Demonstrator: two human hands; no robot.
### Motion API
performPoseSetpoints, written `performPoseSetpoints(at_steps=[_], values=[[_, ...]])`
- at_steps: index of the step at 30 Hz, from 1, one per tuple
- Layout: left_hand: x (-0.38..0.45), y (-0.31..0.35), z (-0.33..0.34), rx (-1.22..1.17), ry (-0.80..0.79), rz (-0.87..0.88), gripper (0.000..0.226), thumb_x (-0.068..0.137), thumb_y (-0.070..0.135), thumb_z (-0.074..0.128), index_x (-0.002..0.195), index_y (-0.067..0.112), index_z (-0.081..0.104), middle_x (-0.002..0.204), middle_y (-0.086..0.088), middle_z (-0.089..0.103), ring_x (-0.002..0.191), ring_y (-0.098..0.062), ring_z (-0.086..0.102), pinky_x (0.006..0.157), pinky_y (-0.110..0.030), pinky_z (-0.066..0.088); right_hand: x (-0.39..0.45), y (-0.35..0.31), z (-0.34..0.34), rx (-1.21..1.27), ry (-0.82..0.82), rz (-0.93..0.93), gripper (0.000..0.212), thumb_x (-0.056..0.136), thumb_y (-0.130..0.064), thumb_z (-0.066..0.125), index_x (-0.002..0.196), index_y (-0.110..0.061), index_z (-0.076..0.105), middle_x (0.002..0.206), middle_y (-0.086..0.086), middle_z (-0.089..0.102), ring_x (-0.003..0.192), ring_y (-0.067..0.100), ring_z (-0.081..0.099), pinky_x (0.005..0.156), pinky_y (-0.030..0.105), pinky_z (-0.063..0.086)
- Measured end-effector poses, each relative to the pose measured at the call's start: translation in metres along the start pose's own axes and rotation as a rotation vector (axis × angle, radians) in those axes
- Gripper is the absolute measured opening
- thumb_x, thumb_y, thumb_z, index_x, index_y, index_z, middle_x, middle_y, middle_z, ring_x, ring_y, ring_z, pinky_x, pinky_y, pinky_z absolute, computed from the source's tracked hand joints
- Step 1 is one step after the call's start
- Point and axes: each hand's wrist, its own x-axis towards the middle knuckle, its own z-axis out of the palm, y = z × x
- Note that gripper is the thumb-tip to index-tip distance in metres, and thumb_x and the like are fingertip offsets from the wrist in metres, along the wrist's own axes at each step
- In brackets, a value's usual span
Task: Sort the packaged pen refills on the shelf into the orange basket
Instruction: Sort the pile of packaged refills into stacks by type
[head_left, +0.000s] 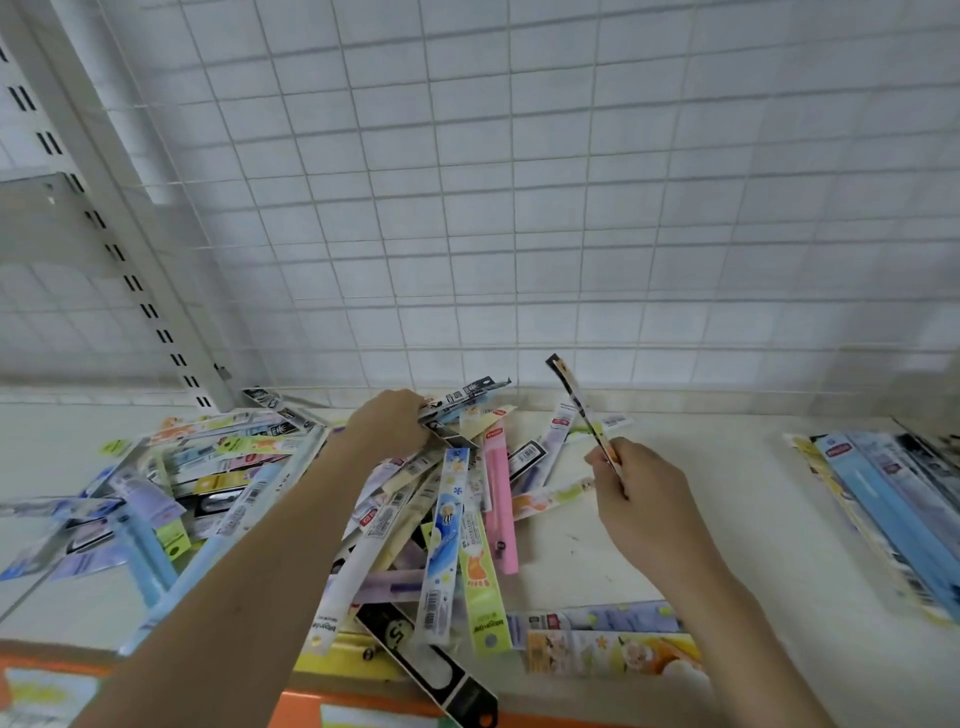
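Note:
A loose heap of packaged pen refills (457, 519) in many colours lies across the white shelf (727, 499). My left hand (389, 423) reaches over the heap and grips a few dark refill packs (467, 395) at its far side. To the right, my right hand (636, 493) pinches one thin refill pack (576, 400) by its lower end, and the pack points up and away, clear of the heap. A strip of the orange basket (306, 709) shows at the bottom edge, below the shelf's front; most of it is hidden.
A neat stack of blue and yellow refill packs (883, 504) lies at the shelf's right end. A white wire grid (519, 208) backs the shelf, and a slotted metal upright (130, 280) rises at the left. More packs lie inside a clear tray (156, 499) at the left.

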Motion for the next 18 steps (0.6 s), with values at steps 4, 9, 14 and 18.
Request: performPoseSetpoints(at_steps=[4,9,14,18], values=[[0.002,0.004,-0.007,0.027,0.093,0.009,0.024,0.09,0.034,0.053,0.076,0.015,0.049,0.076,-0.003,0.051,0.074,-0.024,0.05,0.065,-0.03,0.041,-0.002,-0.001,-0.006,0.02,0.001,0.017,0.023,0.098,-0.015,0.041,0.099,-0.002,0.059,0.085,0.01,0.06,0.06,0.02,0.047,0.058,0.032,0.04],[-0.007,0.012,-0.027,0.008,0.243,0.075,0.038,0.093,0.037,0.052,0.066,0.011,0.043,0.071,-0.001,0.035,0.068,-0.024,0.045,0.061,-0.03,0.035,-0.005,0.003,-0.016,-0.002,-0.033,0.039,0.024,0.099,-0.017,0.039,0.101,-0.001,0.057,0.087,0.013,0.063,0.071,0.032,0.056,0.065,0.04,0.048],[-0.038,0.017,-0.038,-0.063,0.324,0.078,0.027,0.095,0.026,0.046,0.073,0.011,0.051,0.071,-0.007,0.063,0.073,-0.03,0.055,0.058,-0.034,0.043,-0.017,0.007,-0.028,0.004,-0.031,0.084,0.023,0.099,-0.022,0.039,0.098,-0.005,0.055,0.083,0.013,0.064,0.072,0.035,0.058,0.067,0.044,0.049],[-0.077,0.024,-0.039,-0.258,0.336,0.069,0.02,0.097,0.029,0.042,0.091,0.012,0.05,0.08,-0.012,0.068,0.06,-0.027,0.056,0.059,-0.035,0.048,-0.026,0.01,-0.036,0.004,-0.011,0.088,0.02,0.098,-0.017,0.039,0.099,-0.008,0.057,0.075,-0.009,0.058,0.075,0.028,0.06,0.07,0.04,0.049]])
